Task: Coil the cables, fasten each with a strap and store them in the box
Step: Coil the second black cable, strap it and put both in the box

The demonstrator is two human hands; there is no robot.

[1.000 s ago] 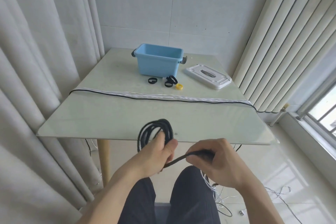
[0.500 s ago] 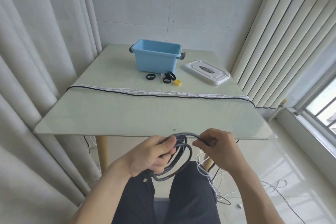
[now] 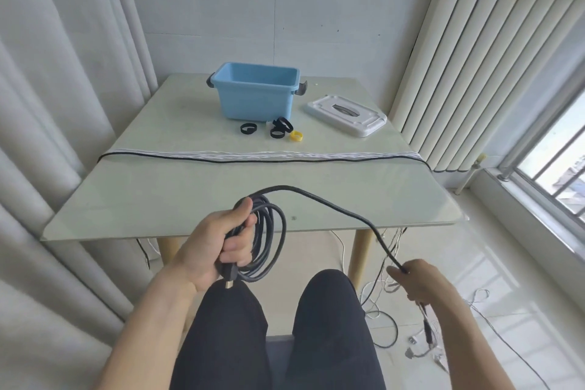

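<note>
Gripping hard, the left hand [image 3: 221,242] has its fingers curled round the bundled loops of the dark cable [image 3: 272,241], with the plug end poking out below the palm over the lap. Out to the side, the right hand [image 3: 418,279] pinches the same cable's free run, which arcs up over the near table edge and down to those fingers.

Now the big things: the pale green table [image 3: 177,187] fills the middle. Across it lies a flat row of white cables [image 3: 262,154] with one black one along their near side, draped over both edges. At the far side stands the open blue box [image 3: 254,95], and to its right lies the white lid [image 3: 346,115]. Just in front of the box sit black straps [image 3: 280,127] and one yellow strap [image 3: 296,135]. No writing is readable anywhere.
</note>
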